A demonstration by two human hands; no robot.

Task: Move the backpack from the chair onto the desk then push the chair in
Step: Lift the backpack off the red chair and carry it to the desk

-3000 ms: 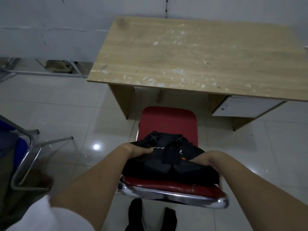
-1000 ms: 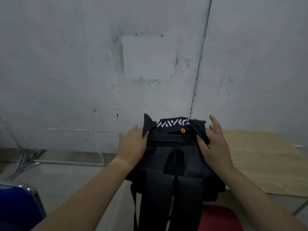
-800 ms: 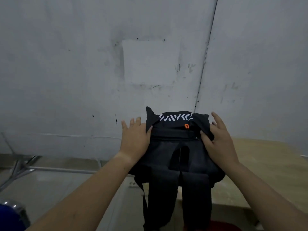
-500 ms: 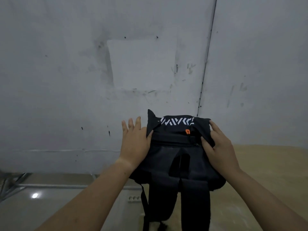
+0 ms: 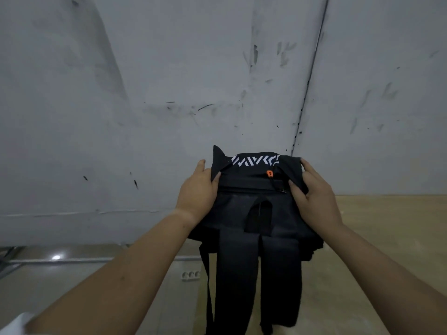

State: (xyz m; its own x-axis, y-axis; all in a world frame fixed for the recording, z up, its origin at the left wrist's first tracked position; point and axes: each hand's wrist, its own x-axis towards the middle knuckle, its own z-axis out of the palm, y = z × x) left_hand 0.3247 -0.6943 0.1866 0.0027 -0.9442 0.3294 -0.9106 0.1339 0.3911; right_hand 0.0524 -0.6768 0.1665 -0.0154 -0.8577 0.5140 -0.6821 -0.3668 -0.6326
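The black backpack [image 5: 254, 197], with white lettering and an orange zip pull near its top, is held up in front of me above the left part of the wooden desk [image 5: 377, 238]. My left hand [image 5: 197, 189] grips its left upper side and my right hand [image 5: 314, 197] grips its right upper side. Its two shoulder straps [image 5: 256, 281] hang straight down over the desk's left end. The chair is out of view.
A scuffed grey wall [image 5: 169, 93] stands close behind the desk. On the tiled floor [image 5: 96, 274] to the left lies a white power strip [image 5: 191, 275], and a metal frame [image 5: 9, 259] sits at the far left.
The backpack has come off the red chair and been carried forward over the desk; over the last second my hands shifted it slightly right and my fingers curled tighter on its top.
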